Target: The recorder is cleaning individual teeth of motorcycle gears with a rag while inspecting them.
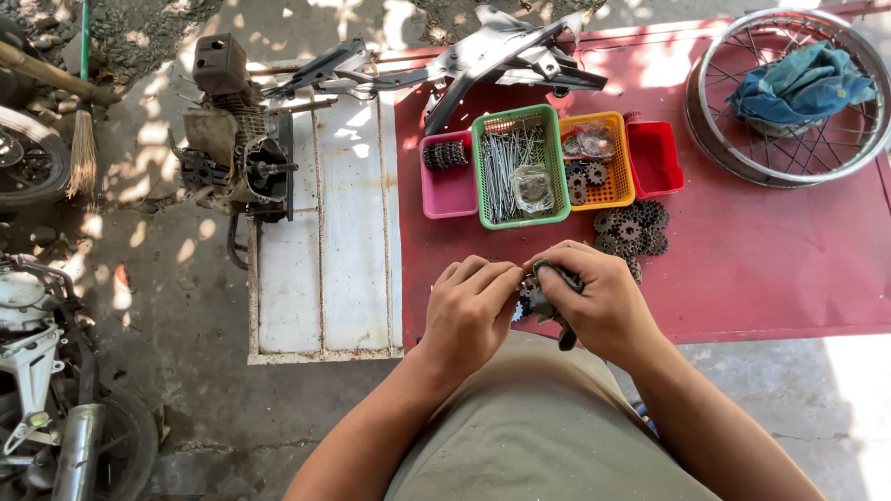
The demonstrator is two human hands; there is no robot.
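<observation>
Both hands work at the near edge of a red-painted bench (761, 269). The right hand (603, 301) is clamped around a dark, greasy metal part (546, 301) of irregular shape, its lower end protruding below the palm. The left hand (471, 311) has its fingers curled together, the fingertips pinching the same part from the left where a small toothed edge shows. Just beyond the right hand lies a loose cluster of dark steel sprockets (631, 230), round and toothed, touching one another on the bench. Behind them stand four plastic bins in a row: a pink tray (445, 190) holding a ribbed gear stack, a green perforated basket (486, 186) of thin metal spokes and a clear bag, an orange mesh basket (614, 186) of small gears, and a red tray (655, 160). A spoked chrome wheel rim (719, 139) lies flat at the bench's far right, with a crumpled blue cloth (803, 85) inside it. An engine block (232, 139) rests left of the bench.
</observation>
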